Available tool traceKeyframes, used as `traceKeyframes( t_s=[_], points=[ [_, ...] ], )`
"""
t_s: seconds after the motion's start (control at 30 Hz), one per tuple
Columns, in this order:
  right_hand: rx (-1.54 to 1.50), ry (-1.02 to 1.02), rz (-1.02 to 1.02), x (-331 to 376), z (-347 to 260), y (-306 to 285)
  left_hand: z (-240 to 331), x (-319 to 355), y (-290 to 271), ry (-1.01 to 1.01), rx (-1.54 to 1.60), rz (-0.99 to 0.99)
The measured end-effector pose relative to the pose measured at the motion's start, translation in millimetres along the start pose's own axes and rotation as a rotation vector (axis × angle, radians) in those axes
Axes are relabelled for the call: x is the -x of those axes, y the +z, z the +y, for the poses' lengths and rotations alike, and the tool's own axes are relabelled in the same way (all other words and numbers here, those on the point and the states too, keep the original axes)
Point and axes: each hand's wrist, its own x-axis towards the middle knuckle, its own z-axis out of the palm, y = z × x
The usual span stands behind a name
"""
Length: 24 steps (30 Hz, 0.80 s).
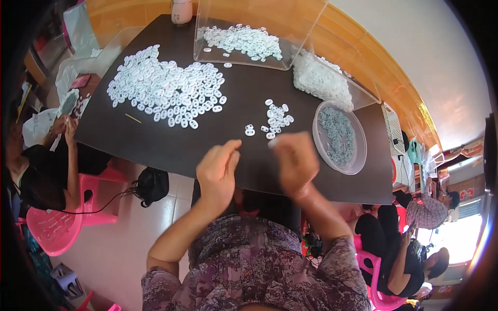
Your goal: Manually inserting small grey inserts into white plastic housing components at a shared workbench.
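My left hand (pixel 218 171) is over the table's near edge, fingers curled and thumb pressed against them; anything inside is hidden. To its right, my right hand (pixel 297 161) is smeared by motion, its fingers closed with a small white piece (pixel 273 144) at their tips. Just beyond my hands lie a pair of white two-holed oval pieces (pixel 249 130) and a small loose group of such ovals (pixel 278 119). A much larger pile of white ovals (pixel 166 85) spreads over the left of the dark table (pixel 171 147). Right of my right hand stands a round clear tub (pixel 360 155) with small grey-blue parts (pixel 337 132).
A clear plastic box (pixel 238 63) lies at the back with white pieces (pixel 246 41) inside. Beside it bulges a clear bag of pale pieces (pixel 321 80). A thin stick (pixel 133 118) rests at left. People sit left and right, near pink chairs (pixel 57 228).
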Motion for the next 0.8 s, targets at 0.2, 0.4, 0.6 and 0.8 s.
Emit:
traceKeyframes(
  t_s=[0.2, 0.4, 0.6, 0.8],
  points=[
    [0.227, 0.226, 0.224, -103.6, 78.7, -60.6, -30.2, -45.1, 23.3, 0.32, -0.507, -0.208],
    [0.568, 0.092, 0.094, -147.1, 156.3, -83.7, -43.7, -52.5, 27.3, 0.262, -0.368, -0.208],
    [0.729, 0.195, -0.148, -167.2, 193.5, -79.6, -32.3, -69.1, 38.3, 0.178, -0.536, -0.316],
    [0.717, 0.156, -0.3, -176.3, 195.4, -84.6, -31.4, -74.8, 46.0, 0.207, -0.642, -0.401]
  ],
)
